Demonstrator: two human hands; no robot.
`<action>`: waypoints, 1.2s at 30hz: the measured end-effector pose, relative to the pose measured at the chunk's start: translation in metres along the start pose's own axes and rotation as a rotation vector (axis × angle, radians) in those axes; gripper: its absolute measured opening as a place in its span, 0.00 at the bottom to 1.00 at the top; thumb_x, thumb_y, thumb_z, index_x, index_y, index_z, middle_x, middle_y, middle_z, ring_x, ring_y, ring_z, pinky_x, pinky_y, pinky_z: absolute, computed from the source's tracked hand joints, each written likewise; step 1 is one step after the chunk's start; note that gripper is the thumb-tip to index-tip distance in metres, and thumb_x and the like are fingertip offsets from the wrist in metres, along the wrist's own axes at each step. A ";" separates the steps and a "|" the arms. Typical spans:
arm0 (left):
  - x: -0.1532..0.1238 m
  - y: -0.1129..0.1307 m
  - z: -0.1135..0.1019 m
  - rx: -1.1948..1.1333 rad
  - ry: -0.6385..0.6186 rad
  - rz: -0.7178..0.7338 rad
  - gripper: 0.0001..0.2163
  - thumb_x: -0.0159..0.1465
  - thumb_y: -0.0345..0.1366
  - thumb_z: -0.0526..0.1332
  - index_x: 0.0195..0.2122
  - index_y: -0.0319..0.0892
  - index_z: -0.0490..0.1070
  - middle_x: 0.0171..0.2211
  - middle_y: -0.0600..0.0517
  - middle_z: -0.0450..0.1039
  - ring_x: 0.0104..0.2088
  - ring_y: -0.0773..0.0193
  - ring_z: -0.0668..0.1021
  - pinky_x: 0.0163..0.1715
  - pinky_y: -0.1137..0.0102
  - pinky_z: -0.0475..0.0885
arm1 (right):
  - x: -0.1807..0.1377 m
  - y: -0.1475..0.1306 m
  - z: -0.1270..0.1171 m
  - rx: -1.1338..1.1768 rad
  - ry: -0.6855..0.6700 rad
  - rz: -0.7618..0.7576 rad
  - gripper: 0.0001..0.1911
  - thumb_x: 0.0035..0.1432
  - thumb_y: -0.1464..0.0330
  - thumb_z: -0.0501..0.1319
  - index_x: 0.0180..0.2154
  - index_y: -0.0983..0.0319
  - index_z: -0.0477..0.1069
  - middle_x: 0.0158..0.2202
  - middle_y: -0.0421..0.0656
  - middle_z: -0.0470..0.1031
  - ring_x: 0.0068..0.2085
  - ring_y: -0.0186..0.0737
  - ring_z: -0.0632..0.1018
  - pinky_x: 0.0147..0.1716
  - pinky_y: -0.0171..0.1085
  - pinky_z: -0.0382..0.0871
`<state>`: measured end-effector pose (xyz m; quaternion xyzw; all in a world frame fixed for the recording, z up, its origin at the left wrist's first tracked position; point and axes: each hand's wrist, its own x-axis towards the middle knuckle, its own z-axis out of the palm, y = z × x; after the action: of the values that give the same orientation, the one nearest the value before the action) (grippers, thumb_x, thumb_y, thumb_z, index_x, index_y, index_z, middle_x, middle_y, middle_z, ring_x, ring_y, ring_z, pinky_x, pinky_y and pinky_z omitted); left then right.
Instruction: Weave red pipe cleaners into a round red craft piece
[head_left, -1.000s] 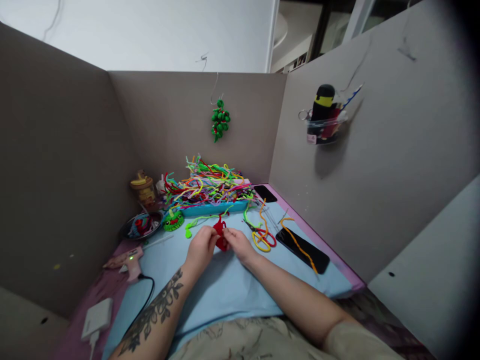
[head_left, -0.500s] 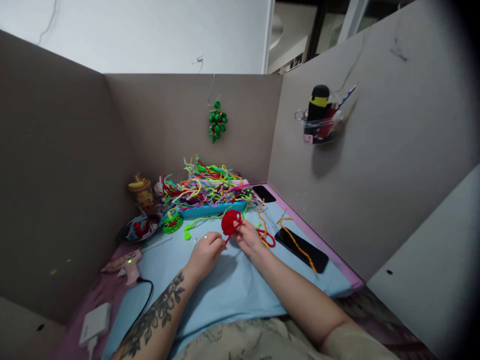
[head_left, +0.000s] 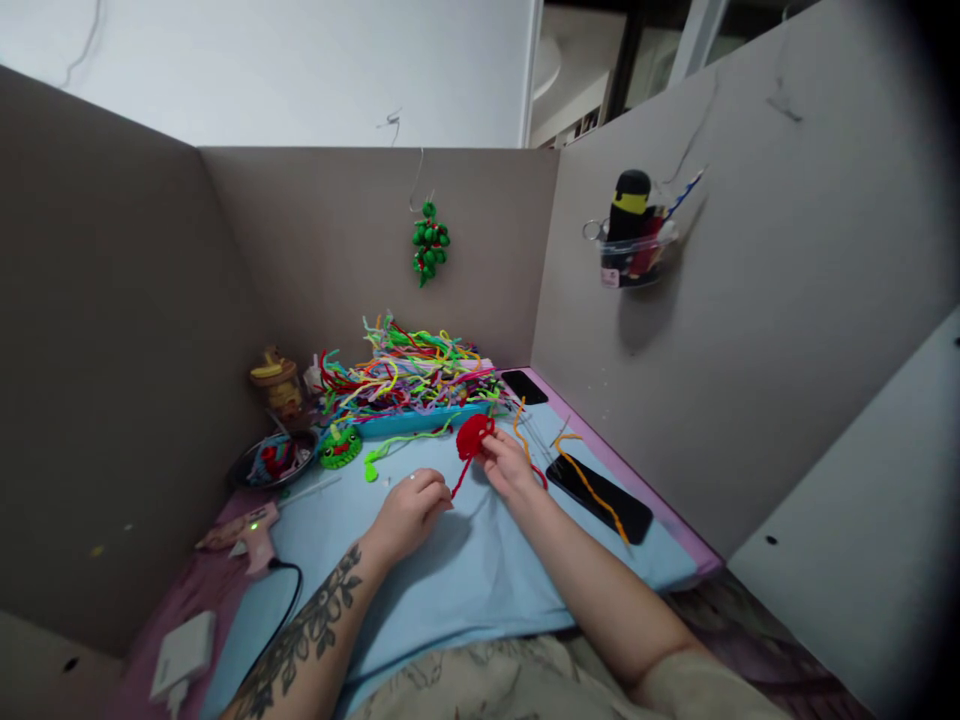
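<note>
Pinched in my right hand (head_left: 506, 462) is a round red crocheted piece (head_left: 473, 437), held above the light blue cloth (head_left: 480, 590). A strand of red yarn (head_left: 460, 480) runs from its lower edge down to my left hand (head_left: 417, 505), whose fingers are closed on the strand. More red yarn shows behind my right wrist. Left of the hands lie a bright green yarn piece (head_left: 370, 467) with a trailing strand and a green crocheted face piece (head_left: 340, 447) with red on it.
A blue tray (head_left: 420, 424) heaped with coloured yarn strands stands at the back. Orange yarn (head_left: 596, 490) lies over a black phone (head_left: 634, 505) at right. A pink glue gun (head_left: 255, 535), its cord, a white power bank (head_left: 184, 650) and a dark bowl (head_left: 240, 465) sit left.
My right hand has moved right and slightly up with the red piece, away from my left hand. The strand between them is longer and straighter.
</note>
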<state>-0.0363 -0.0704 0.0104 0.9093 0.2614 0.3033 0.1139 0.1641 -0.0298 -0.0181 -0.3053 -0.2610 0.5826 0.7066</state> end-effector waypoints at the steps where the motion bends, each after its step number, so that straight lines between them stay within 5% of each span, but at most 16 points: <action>1: 0.000 -0.001 0.000 -0.065 -0.008 -0.011 0.07 0.63 0.34 0.54 0.34 0.43 0.71 0.38 0.47 0.71 0.41 0.61 0.73 0.43 0.65 0.68 | -0.002 0.000 0.001 -0.011 -0.040 0.029 0.14 0.38 0.69 0.70 0.31 0.61 0.71 0.28 0.39 0.77 0.30 0.36 0.77 0.33 0.36 0.72; 4: 0.000 -0.007 0.001 -0.256 0.092 -0.118 0.10 0.60 0.38 0.59 0.43 0.44 0.69 0.52 0.44 0.63 0.55 0.55 0.67 0.53 0.59 0.64 | -0.013 -0.001 0.009 -0.051 -0.218 0.116 0.16 0.39 0.67 0.71 0.34 0.63 0.74 0.30 0.42 0.78 0.30 0.38 0.77 0.33 0.37 0.72; 7: 0.001 -0.012 0.006 -0.437 0.208 -0.285 0.31 0.54 0.43 0.64 0.58 0.46 0.57 0.61 0.41 0.52 0.62 0.49 0.57 0.54 0.56 0.64 | -0.028 0.000 0.019 -0.123 -0.426 0.207 0.18 0.40 0.66 0.71 0.37 0.64 0.75 0.32 0.44 0.79 0.32 0.38 0.78 0.34 0.36 0.71; 12: 0.001 -0.011 0.008 -0.706 0.088 -0.403 0.46 0.49 0.43 0.69 0.64 0.45 0.45 0.57 0.41 0.61 0.56 0.50 0.68 0.52 0.60 0.67 | -0.045 0.002 0.028 -0.185 -0.580 0.327 0.21 0.40 0.66 0.71 0.39 0.65 0.75 0.33 0.44 0.79 0.33 0.39 0.78 0.36 0.36 0.70; 16: 0.002 -0.014 0.009 -0.756 0.148 -0.476 0.42 0.51 0.42 0.67 0.64 0.45 0.46 0.54 0.42 0.64 0.48 0.54 0.74 0.47 0.62 0.71 | -0.043 0.003 0.027 -0.172 -0.539 0.262 0.27 0.43 0.64 0.70 0.47 0.62 0.71 0.40 0.45 0.77 0.36 0.38 0.78 0.35 0.34 0.69; 21: 0.002 -0.026 0.017 -0.561 0.284 -0.473 0.39 0.47 0.40 0.70 0.59 0.43 0.56 0.55 0.42 0.63 0.53 0.50 0.71 0.51 0.58 0.67 | -0.039 0.009 0.023 -0.226 -0.469 0.117 0.33 0.41 0.66 0.71 0.50 0.56 0.65 0.37 0.40 0.74 0.36 0.38 0.77 0.35 0.35 0.69; 36: 0.001 -0.023 0.019 -0.400 0.220 -0.360 0.35 0.49 0.42 0.69 0.57 0.43 0.57 0.56 0.42 0.60 0.56 0.50 0.67 0.56 0.55 0.62 | -0.043 0.015 0.027 -0.404 -0.307 -0.143 0.23 0.43 0.73 0.66 0.43 0.57 0.66 0.37 0.39 0.69 0.38 0.34 0.73 0.37 0.35 0.68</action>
<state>-0.0338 -0.0514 -0.0128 0.7694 0.3644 0.4206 0.3137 0.1269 -0.0666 -0.0116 -0.3292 -0.4970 0.5069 0.6226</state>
